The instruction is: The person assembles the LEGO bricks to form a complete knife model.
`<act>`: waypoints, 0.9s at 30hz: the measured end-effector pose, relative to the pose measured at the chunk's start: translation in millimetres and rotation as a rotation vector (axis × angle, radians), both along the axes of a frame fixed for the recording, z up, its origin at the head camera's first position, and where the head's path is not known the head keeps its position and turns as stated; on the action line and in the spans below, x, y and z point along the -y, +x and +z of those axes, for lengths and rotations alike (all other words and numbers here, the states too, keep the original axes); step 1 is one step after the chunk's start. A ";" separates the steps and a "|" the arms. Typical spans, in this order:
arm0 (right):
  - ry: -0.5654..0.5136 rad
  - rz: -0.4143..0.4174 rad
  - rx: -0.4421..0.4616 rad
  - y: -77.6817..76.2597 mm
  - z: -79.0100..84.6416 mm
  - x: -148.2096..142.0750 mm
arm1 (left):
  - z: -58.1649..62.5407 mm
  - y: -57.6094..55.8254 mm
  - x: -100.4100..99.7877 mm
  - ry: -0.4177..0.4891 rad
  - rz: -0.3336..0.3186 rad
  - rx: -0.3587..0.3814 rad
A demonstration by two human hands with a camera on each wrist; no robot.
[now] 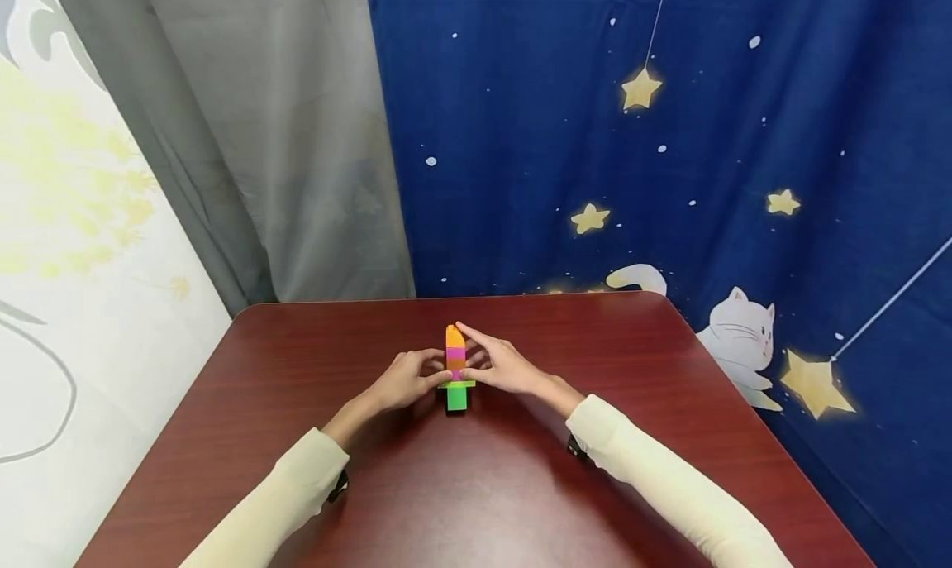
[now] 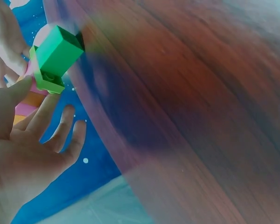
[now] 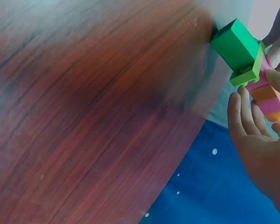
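A stack of toy building bricks (image 1: 456,360) stands upright at the middle of the table. From the bottom it shows a green brick (image 1: 457,398), a wider light green plate (image 3: 249,74), then pink and orange bricks in turn, with a curved orange brick (image 1: 454,336) on top. My left hand (image 1: 405,379) pinches the stack from the left, thumb just above the light green plate. From the right, my right hand (image 1: 513,368) grips it, thumb low on the pink brick and index finger reaching up to the orange top. Their other fingers are partly hidden behind the stack.
The dark red wooden table (image 1: 357,328) has its far edge beyond the stack. Behind it hang a grey curtain (image 1: 297,138) and a blue curtain (image 1: 521,138) with stars and a white cat. A pale patterned wall (image 1: 82,303) is at the left.
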State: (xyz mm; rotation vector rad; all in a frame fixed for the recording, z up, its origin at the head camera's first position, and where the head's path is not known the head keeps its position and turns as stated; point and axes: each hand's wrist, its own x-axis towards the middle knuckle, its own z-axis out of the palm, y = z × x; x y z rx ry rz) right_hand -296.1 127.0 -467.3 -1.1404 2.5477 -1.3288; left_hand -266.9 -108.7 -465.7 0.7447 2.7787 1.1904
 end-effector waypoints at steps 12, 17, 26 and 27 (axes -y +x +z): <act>-0.060 -0.132 0.156 -11.9 -5.9 -9.4 | -4.6 -12.6 -17.7 -0.006 0.075 -0.027; -0.075 -0.193 0.197 -15.1 -8.4 -9.2 | -5.6 -16.9 -21.6 -0.027 0.100 -0.022; -0.080 -0.266 0.237 -21.5 -15.0 -8.9 | -12.4 -24.5 -24.6 -0.037 0.120 -0.042; -0.080 -0.272 0.236 -21.8 -16.1 -9.0 | -13.5 -25.4 -24.7 -0.042 0.119 -0.049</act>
